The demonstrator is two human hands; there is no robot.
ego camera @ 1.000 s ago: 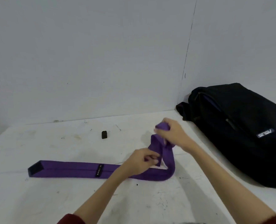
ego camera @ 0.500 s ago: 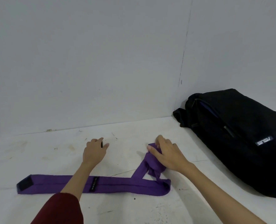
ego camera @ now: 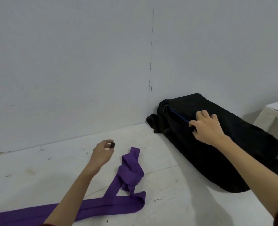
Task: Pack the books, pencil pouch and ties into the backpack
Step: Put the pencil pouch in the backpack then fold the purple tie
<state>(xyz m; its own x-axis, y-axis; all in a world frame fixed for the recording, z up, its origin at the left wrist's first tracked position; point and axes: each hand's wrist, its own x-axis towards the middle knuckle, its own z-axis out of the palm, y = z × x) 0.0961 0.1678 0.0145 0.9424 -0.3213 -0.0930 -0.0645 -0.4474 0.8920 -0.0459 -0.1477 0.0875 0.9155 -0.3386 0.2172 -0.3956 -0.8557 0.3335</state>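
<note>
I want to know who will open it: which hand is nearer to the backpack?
The right hand. It rests on the black backpack, fingers at its zipper opening. The left hand is apart from it, over the table, pinching a small black object.

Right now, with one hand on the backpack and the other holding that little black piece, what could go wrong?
1. The purple tie lies only loosely knotted on the table, with neither hand on it; it may come undone before packing.
2. The left hand pinches a small black object at the fingertips alone, so it could slip.
3. The right hand works the backpack opening alone; the soft bag might shift.
</note>
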